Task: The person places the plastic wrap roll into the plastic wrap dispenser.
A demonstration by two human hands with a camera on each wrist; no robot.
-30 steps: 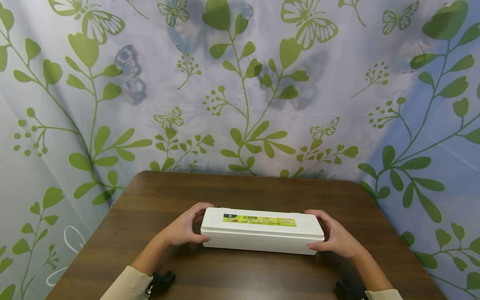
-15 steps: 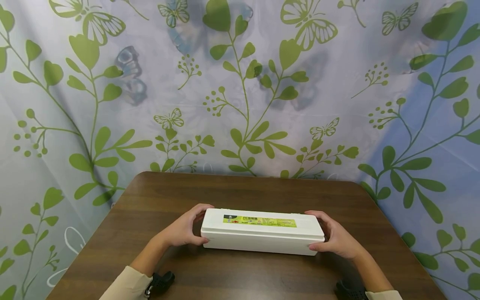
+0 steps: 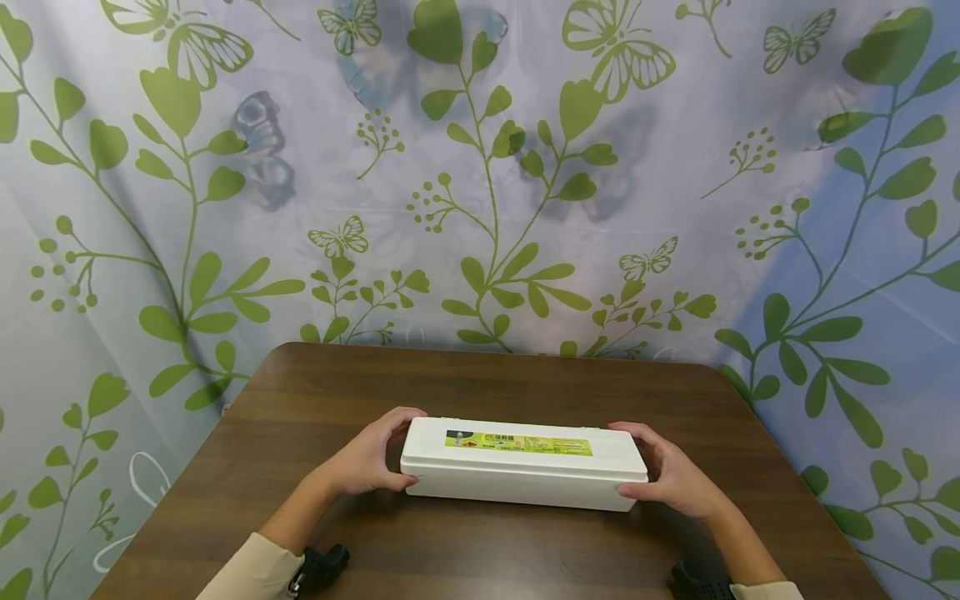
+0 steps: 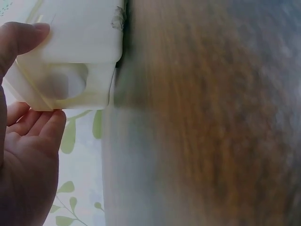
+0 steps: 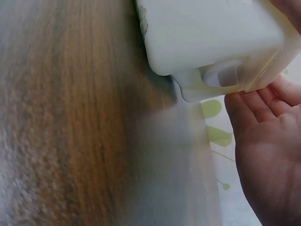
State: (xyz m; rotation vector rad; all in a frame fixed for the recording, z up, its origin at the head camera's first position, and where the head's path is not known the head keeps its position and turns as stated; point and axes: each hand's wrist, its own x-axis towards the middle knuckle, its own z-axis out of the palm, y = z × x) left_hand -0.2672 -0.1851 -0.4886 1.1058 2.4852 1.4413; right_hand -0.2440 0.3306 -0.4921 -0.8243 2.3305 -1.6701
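A long white cling film box (image 3: 517,488) lies on the brown table, its lid down and a yellow-green label (image 3: 517,442) on top. My left hand (image 3: 369,458) grips its left end, thumb on the front face and fingers behind. At the opposite end my right hand (image 3: 677,477) holds it the same way. In the left wrist view, a rounded pale shape (image 4: 70,82) shows in the recess at the box's end. The right wrist view has a similar recess (image 5: 221,75) above the fingertips. What lies inside the box is hidden.
The wooden table (image 3: 480,383) has rounded far corners. Behind it hangs a curtain (image 3: 480,167) printed with green leaves and butterflies. A dark wrist strap (image 3: 324,567) sits below the left sleeve's cuff, and another strap (image 3: 697,579) is at the right wrist.
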